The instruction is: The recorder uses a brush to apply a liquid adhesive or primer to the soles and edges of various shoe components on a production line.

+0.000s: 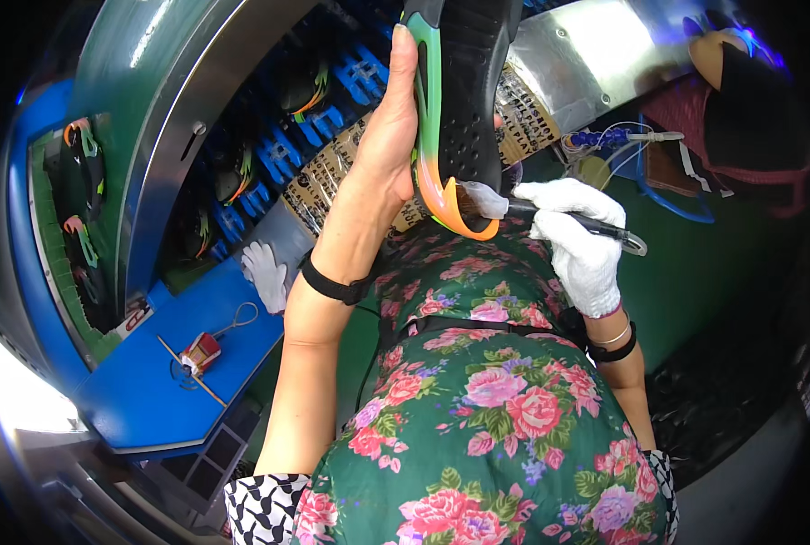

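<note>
Green metal machinery (pixel 173 100) curves across the far left, beyond a flat blue desk (pixel 133 409). At far centre, the bare left hand (pixel 394 136) grips a black shoe sole with green-to-orange sides (pixel 469 118); the white-gloved right hand (pixel 588 250) has fingers closed round a black-handled brush (pixel 521 208), apparently coating the orange end, which calls for steady, light strokes next.
</note>
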`<state>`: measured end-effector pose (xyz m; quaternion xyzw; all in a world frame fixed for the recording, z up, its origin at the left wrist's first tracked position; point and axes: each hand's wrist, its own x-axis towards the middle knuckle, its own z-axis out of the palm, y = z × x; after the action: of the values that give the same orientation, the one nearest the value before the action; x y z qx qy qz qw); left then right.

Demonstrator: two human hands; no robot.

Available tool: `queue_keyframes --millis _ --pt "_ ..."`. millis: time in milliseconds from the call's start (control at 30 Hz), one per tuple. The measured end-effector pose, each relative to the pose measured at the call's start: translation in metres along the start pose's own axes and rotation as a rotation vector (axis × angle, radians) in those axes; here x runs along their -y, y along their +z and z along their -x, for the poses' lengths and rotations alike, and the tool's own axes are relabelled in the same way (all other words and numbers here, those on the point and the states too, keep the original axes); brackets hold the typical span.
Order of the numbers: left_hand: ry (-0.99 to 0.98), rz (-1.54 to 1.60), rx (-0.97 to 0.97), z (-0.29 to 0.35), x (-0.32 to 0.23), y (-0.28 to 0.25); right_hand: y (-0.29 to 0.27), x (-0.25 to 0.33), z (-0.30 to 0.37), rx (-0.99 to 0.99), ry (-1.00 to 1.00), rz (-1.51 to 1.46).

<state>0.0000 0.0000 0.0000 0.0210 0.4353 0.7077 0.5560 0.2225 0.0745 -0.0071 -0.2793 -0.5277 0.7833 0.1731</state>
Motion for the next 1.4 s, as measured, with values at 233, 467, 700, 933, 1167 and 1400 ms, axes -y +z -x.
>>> queue_keyframes --millis 233,467,700,933,1167,1400 --pt "-0.053 -0.031 0.077 -0.002 -0.001 -0.018 0.002 -0.01 -0.006 0.128 -0.101 -0.086" --pt "-0.156 0.08 0.216 -0.008 0.007 -0.028 0.002 0.005 -0.014 0.136 -0.241 -0.001" --pt "-0.341 0.142 0.344 -0.007 0.013 -0.037 0.011 0.011 -0.017 0.35 -0.462 0.36" --pt "-0.328 0.109 0.324 -0.011 0.017 -0.04 0.013 0.016 -0.018 0.47 -0.711 0.54" --pt "-0.291 0.014 0.342 -0.014 0.015 -0.043 0.011 0.034 -0.022 0.56 -0.615 0.439" --pt "-0.349 0.015 0.343 -0.024 0.017 -0.049 0.007 0.019 -0.026 0.605 -0.564 0.448"
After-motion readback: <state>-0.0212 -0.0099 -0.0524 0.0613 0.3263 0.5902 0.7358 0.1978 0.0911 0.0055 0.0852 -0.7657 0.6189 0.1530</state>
